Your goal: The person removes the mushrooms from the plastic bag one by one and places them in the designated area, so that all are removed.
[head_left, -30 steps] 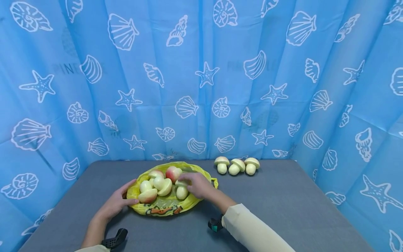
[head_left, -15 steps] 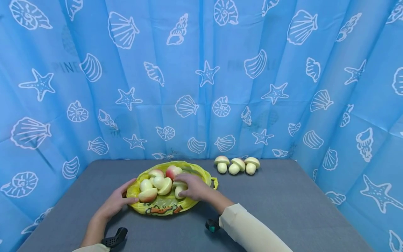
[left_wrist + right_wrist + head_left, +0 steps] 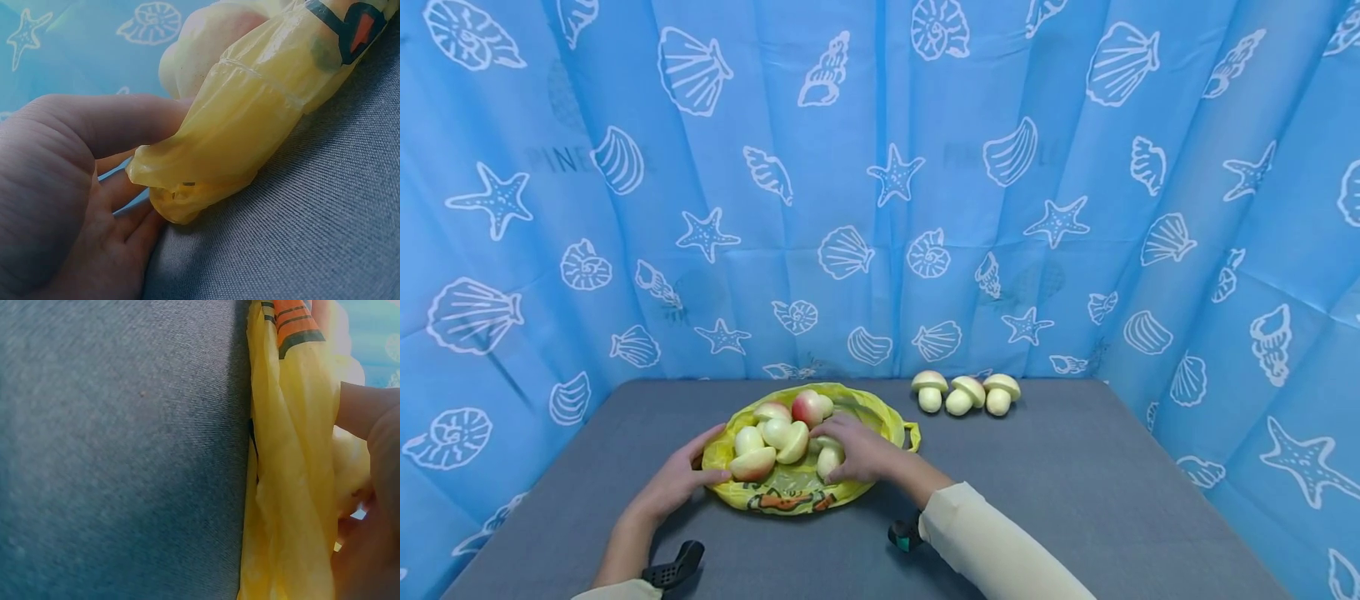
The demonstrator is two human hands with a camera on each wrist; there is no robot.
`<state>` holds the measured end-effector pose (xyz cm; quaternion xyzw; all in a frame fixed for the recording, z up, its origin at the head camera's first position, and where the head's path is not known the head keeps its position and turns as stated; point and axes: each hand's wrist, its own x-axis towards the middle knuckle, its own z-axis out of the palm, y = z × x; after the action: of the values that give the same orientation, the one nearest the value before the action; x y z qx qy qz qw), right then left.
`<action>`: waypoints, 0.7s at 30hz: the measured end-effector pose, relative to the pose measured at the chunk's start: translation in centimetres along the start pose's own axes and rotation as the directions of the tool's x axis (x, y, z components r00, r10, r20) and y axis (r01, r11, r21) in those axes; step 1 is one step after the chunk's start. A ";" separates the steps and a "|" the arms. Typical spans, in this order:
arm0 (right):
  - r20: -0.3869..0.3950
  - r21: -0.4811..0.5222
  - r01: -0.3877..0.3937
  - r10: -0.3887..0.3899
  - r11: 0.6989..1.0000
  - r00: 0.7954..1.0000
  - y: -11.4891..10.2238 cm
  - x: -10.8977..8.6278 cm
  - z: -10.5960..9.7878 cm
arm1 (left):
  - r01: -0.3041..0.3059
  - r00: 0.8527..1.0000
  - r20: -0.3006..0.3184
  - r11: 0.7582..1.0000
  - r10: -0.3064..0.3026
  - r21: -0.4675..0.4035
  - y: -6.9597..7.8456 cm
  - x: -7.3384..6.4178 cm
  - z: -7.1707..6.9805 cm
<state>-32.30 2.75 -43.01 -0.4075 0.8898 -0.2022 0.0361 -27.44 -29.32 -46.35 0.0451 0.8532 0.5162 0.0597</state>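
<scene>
A yellow plastic bag [image 3: 760,498] lies on the table with its mouth spread wide. In it are several toy mushrooms with cream stems and reddish caps, one of them a red-capped mushroom [image 3: 808,407]. My left hand [image 3: 673,479] holds the bag's left rim; in the left wrist view the thumb [image 3: 137,122] reaches over the edge and the fingers lie on the outer side. Inside the bag's right part, my right hand [image 3: 868,454] grips a toy mushroom [image 3: 829,461] between thumb and fingers. In the right wrist view the bag's wall hides much of that grip.
Three more toy mushrooms stand in a row at the table's back edge: a left one [image 3: 929,392], a middle one [image 3: 964,396] and a right one [image 3: 1000,395]. A blue shell-print curtain [image 3: 850,208] hangs behind the grey table [image 3: 1075,475].
My right hand has shifted slightly left and down around the mushroom in the bag, its thumb now against the stem. The red-capped mushroom has moved slightly left. My left hand stays put.
</scene>
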 end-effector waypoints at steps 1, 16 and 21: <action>-0.007 -0.007 -0.004 0.004 1.000 1.000 0.0 0.0 0.0 | 0.001 1.000 -0.003 1.000 -0.001 -0.001 0.0 0.0 0.0; -0.117 0.023 -0.084 0.086 0.996 0.989 0.1 -1.1 -1.2 | -0.011 1.000 0.003 1.000 0.011 -0.003 0.0 -0.1 0.0; -0.223 0.045 -0.020 0.030 0.999 0.974 0.7 -1.6 -2.1 | -0.003 1.000 -0.004 1.000 0.003 -0.003 0.0 0.0 0.0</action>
<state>-32.21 5.02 -41.48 -0.3702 0.8887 -0.2652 -0.0529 -27.39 -29.38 -46.38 0.0452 0.8525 0.5175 0.0574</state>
